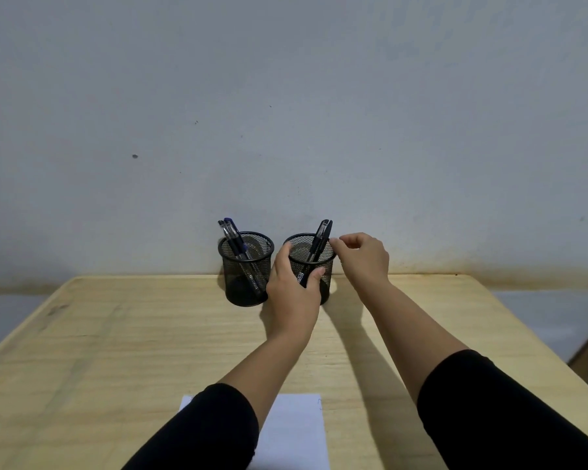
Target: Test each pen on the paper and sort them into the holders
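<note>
Black wire-mesh holders (245,266) stand on a matt wooden table (116,334).

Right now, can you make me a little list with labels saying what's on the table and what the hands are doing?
table: light wooden table
left holder: black mesh pen holder, pens standing inside
right holder: black mesh pen holder, dark pen leaning inside
left hand: grip around the right holder's side
right hand: fingertips by the dark pen's top, contact unclear
paper: white paper sheet, near table edge
</note>
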The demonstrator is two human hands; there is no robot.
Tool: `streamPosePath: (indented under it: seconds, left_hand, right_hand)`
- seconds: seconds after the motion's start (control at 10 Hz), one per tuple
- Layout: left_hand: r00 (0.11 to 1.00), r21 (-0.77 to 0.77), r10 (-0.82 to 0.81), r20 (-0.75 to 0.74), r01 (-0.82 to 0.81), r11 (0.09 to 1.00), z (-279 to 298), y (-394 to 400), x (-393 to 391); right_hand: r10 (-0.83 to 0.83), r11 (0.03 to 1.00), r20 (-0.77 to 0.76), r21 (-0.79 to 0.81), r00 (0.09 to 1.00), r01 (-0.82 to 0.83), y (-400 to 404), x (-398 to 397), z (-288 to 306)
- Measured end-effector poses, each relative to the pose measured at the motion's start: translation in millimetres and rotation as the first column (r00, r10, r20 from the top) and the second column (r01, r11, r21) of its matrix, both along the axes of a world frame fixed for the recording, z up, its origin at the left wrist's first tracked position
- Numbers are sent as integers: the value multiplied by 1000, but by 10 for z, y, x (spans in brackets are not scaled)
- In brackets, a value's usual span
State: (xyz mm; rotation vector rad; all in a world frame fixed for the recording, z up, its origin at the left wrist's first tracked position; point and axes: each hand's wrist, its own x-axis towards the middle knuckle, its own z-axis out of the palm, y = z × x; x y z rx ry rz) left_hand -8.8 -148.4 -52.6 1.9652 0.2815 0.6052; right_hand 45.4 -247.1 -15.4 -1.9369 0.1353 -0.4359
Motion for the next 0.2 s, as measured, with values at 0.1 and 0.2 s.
streamPosePath:
  seconds: [0.1, 0.2]
  left_hand:
    - [1000, -11, -10, -14, 10, 1000, 19, 45, -19]
    - [1000, -40, -11, 0, 11, 999, 62, 98, -118]
  right_hand:
    - [6, 1000, 6, -16, 1000, -6, -1, -44, 52]
    - [46, 993, -64, -105, 997, -53, 4, -239, 125]
